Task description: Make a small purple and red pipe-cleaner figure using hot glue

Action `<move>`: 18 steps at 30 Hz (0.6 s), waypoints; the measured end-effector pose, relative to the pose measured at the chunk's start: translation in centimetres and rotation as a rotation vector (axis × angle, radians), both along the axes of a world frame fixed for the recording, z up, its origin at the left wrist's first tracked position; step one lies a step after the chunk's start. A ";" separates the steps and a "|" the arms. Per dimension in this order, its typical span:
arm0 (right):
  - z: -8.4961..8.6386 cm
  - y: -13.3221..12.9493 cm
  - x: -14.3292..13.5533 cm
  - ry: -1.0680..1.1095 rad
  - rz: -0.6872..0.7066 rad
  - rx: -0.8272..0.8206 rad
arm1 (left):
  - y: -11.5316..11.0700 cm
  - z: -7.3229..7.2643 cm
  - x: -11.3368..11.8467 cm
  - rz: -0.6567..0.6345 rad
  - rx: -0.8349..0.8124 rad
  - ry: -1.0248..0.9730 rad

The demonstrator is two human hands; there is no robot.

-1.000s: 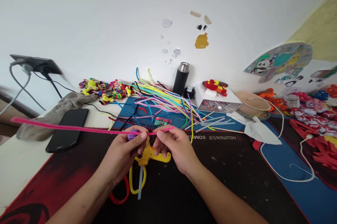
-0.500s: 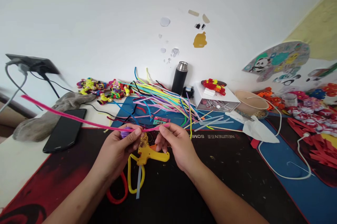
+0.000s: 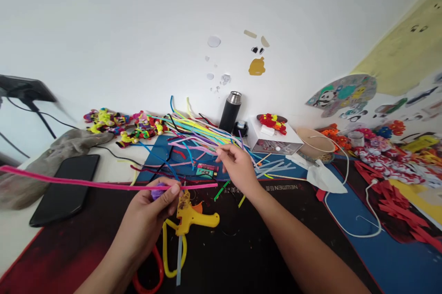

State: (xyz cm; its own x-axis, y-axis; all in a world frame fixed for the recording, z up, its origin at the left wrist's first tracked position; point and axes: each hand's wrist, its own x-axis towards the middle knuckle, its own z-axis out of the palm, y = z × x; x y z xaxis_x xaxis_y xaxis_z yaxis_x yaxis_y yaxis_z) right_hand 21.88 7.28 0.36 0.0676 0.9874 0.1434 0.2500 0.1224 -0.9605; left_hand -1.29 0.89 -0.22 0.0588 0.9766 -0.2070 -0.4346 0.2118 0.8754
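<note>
A long pink pipe cleaner (image 3: 86, 183) is pinched between the thumb and fingers of my left hand (image 3: 155, 204). Its short end points right, and its long end reaches the left edge of view. Something purple (image 3: 158, 191) shows in the same hand. My right hand (image 3: 236, 165) is off the pink strip, raised in front of the pile of coloured pipe cleaners (image 3: 203, 132). Its thumb and fingers are slightly apart with nothing visible between them. Below the hands lies a yellow glue gun (image 3: 196, 220) with a clear glue stick (image 3: 179, 259).
Yellow-handled (image 3: 165, 257) and red-handled (image 3: 159, 280) tools lie near my left wrist. A phone (image 3: 65, 188) is at the left. Behind stand a black flask (image 3: 230, 113) and a white drawer box (image 3: 276, 139). A bowl (image 3: 314, 144) and white cable (image 3: 362, 236) are at the right.
My right hand has let go of the pink pipe cleaner's short end and moved up and right toward the pile. My left hand still holds the strip. The view has shifted slightly.
</note>
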 end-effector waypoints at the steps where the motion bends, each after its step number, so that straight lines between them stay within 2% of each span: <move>1: 0.4 0.9 0.3 -0.127 -0.018 0.029 | -0.1 0.1 0.0 -0.019 -0.009 0.001; 4: 1.7 3.5 1.0 -0.530 -0.046 0.070 | -0.3 0.2 -0.1 -0.087 -0.049 -0.001; 8: 2.6 7.0 1.1 -0.944 -0.055 0.059 | -0.7 0.3 0.0 -0.135 -0.107 0.005; 10: 2.6 8.4 0.9 -1.113 -0.020 0.024 | -0.8 0.5 0.1 -0.097 -0.127 0.013; 13: 1.7 10.0 0.6 -1.234 0.049 0.006 | -1.0 1.0 0.3 -0.089 -0.152 0.010; 18: -0.7 11.0 -0.4 -1.261 0.126 -0.042 | -1.1 1.5 0.5 -0.119 -0.193 -0.001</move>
